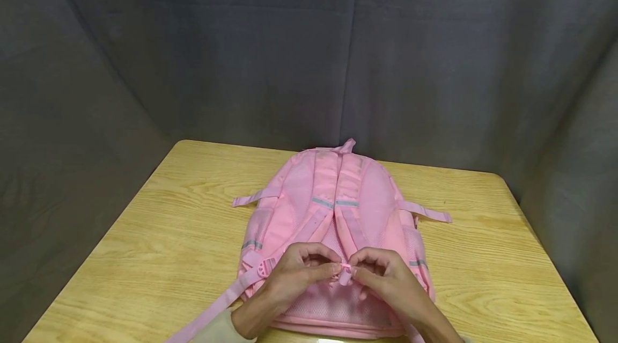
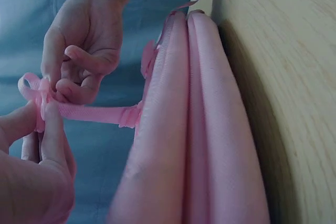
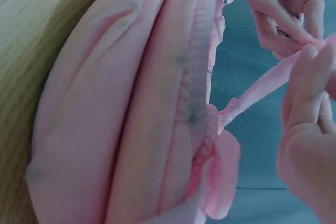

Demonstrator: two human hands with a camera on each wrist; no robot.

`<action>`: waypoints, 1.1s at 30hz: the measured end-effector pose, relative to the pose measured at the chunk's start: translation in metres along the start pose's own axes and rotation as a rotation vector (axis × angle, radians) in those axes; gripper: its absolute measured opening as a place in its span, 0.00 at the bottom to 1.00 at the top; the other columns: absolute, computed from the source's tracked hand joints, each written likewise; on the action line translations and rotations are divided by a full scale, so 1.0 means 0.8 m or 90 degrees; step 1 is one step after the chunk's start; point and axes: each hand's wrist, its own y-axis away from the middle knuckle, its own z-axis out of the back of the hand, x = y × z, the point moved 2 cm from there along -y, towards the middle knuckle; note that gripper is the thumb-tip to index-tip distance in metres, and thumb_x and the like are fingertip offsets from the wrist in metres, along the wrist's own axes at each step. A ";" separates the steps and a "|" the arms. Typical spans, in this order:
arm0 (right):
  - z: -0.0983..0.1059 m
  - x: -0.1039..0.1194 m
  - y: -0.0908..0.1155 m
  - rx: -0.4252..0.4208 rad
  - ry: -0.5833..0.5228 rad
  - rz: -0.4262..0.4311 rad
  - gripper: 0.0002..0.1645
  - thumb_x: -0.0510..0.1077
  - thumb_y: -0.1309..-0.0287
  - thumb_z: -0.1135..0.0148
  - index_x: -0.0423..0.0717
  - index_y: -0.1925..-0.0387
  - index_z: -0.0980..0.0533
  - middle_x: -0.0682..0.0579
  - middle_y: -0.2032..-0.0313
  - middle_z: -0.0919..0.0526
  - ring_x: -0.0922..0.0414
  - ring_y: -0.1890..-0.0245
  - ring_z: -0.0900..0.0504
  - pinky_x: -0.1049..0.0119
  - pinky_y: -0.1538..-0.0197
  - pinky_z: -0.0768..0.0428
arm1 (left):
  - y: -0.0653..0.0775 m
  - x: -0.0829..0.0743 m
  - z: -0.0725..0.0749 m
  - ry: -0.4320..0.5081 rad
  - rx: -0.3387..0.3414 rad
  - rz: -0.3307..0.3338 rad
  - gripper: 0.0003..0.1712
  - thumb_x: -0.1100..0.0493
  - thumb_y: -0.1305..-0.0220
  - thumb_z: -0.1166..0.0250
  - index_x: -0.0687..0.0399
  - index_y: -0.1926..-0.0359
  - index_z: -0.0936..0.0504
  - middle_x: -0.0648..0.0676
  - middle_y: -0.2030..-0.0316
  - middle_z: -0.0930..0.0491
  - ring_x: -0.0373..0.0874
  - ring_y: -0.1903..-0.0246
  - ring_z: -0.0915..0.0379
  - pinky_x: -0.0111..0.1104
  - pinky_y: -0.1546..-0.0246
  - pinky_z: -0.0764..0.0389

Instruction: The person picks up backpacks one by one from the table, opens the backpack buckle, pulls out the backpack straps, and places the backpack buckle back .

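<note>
A pink backpack (image 1: 333, 303) lies on the table with its shoulder-strap side up. Over its lower middle, my left hand (image 1: 300, 272) pinches a small pink strap buckle (image 1: 346, 267) between thumb and fingers. From the other side, my right hand (image 1: 383, 273) pinches the pink webbing strap (image 2: 94, 114) at the buckle. In the left wrist view the strap stretches from the bag's side to the fingers, and a short loop of webbing (image 2: 29, 83) stands out beyond them. Fingertips partly cover the buckle, so how the webbing threads through it cannot be fully seen.
A loose pink strap (image 1: 217, 303) with another adjuster (image 1: 266, 267) trails off the bag's left side towards the front edge. Short side straps stick out left (image 1: 248, 199) and right (image 1: 429, 213). Dark curtains (image 1: 270, 64) surround the wooden table (image 1: 159, 241).
</note>
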 end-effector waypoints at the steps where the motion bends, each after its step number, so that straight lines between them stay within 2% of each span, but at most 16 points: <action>1: 0.000 0.001 0.000 -0.005 -0.001 -0.015 0.10 0.39 0.32 0.41 0.32 0.59 0.22 0.52 0.70 0.19 0.64 0.73 0.23 0.69 0.74 0.19 | 0.000 0.000 0.000 -0.011 -0.004 -0.003 0.17 0.68 0.40 0.32 0.83 0.57 0.24 0.47 0.70 0.16 0.34 0.70 0.20 0.25 0.66 0.19; 3: 0.000 0.003 0.000 -0.026 -0.003 -0.053 0.14 0.43 0.31 0.40 0.33 0.58 0.22 0.50 0.70 0.20 0.64 0.74 0.23 0.72 0.74 0.22 | 0.000 0.001 0.001 -0.041 -0.014 -0.017 0.15 0.68 0.40 0.31 0.80 0.58 0.21 0.48 0.69 0.16 0.35 0.69 0.19 0.25 0.66 0.18; 6: -0.002 0.005 -0.001 -0.061 -0.005 -0.095 0.17 0.48 0.32 0.39 0.34 0.58 0.21 0.50 0.70 0.21 0.64 0.74 0.25 0.74 0.75 0.25 | 0.001 0.001 0.001 -0.117 -0.042 -0.036 0.11 0.64 0.41 0.29 0.70 0.61 0.16 0.51 0.68 0.15 0.38 0.68 0.18 0.27 0.66 0.19; 10: -0.005 0.006 -0.002 -0.094 0.023 -0.111 0.16 0.47 0.36 0.35 0.35 0.61 0.20 0.49 0.71 0.19 0.65 0.77 0.27 0.75 0.77 0.27 | 0.003 -0.001 -0.001 -0.215 -0.090 -0.053 0.07 0.59 0.43 0.26 0.57 0.64 0.12 0.53 0.67 0.13 0.40 0.65 0.17 0.31 0.57 0.20; 14: -0.005 0.006 -0.002 -0.097 0.069 -0.108 0.13 0.45 0.39 0.32 0.36 0.63 0.19 0.49 0.74 0.19 0.66 0.80 0.29 0.76 0.80 0.31 | 0.006 -0.003 -0.004 -0.287 -0.134 -0.079 0.04 0.61 0.44 0.27 0.49 0.66 0.11 0.47 0.68 0.13 0.37 0.64 0.18 0.36 0.53 0.19; 17: -0.005 0.008 -0.001 -0.090 0.113 -0.102 0.13 0.46 0.40 0.31 0.38 0.65 0.18 0.50 0.73 0.16 0.64 0.77 0.23 0.74 0.76 0.26 | 0.009 -0.003 -0.007 -0.314 -0.144 -0.102 0.06 0.64 0.43 0.28 0.47 0.67 0.12 0.45 0.68 0.13 0.36 0.63 0.18 0.33 0.55 0.16; 21: -0.004 0.009 -0.001 -0.085 0.170 -0.094 0.12 0.46 0.41 0.30 0.40 0.67 0.16 0.51 0.72 0.13 0.60 0.71 0.15 0.71 0.68 0.19 | 0.010 -0.003 -0.011 -0.340 -0.134 -0.145 0.01 0.63 0.40 0.29 0.53 0.67 0.13 0.47 0.67 0.14 0.35 0.63 0.18 0.28 0.60 0.15; 27: -0.005 0.014 -0.002 -0.069 0.254 -0.066 0.07 0.43 0.41 0.31 0.43 0.72 0.15 0.55 0.77 0.14 0.63 0.77 0.17 0.71 0.72 0.19 | 0.014 -0.002 -0.017 -0.419 -0.151 -0.217 0.03 0.65 0.42 0.28 0.52 0.69 0.12 0.47 0.69 0.14 0.32 0.65 0.19 0.26 0.65 0.16; 33: -0.010 0.018 0.000 -0.067 0.267 -0.037 0.06 0.38 0.42 0.32 0.44 0.74 0.17 0.57 0.79 0.15 0.65 0.78 0.19 0.71 0.74 0.21 | 0.015 -0.003 -0.019 -0.440 -0.154 -0.240 0.04 0.65 0.43 0.27 0.52 0.69 0.12 0.46 0.69 0.14 0.32 0.65 0.19 0.25 0.65 0.16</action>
